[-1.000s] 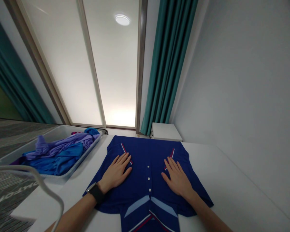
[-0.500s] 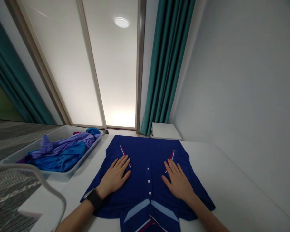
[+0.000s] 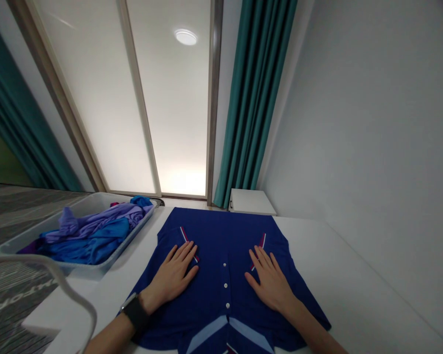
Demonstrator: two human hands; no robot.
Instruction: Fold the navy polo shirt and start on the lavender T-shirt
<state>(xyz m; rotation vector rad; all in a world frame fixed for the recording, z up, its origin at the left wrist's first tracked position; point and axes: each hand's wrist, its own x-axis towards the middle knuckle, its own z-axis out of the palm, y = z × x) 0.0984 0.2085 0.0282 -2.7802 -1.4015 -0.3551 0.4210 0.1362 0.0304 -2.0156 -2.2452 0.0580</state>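
Note:
A navy blue polo shirt (image 3: 210, 246) lies spread with its buttoned front up and its collar end towards me, the collar partly cut off by the lower edge of the view. Its sleeves are folded inward, with red and white striped cuffs on the chest. My left hand (image 3: 173, 275), with a dark watch (image 3: 135, 310) on the wrist, rests flat on the left sleeve near its cuff, fingers stretched out. On the other side my right hand (image 3: 269, 280) presses flat across the right cuff, fingers spread. Neither hand grips the cloth.
The shirt lies on a white table (image 3: 339, 275). At the left stands a translucent plastic bin (image 3: 109, 260) of blue and purple clothes (image 3: 96, 231). A grey curved tube (image 3: 68, 285) crosses the lower left. A white cabinet (image 3: 251, 200) stands beyond the far edge, beside a wall (image 3: 384, 123).
Both hands, still flat on the cuffs, and the near part of the shirt appear slightly lower in view. Less of the collar shows. The camera has shifted a little.

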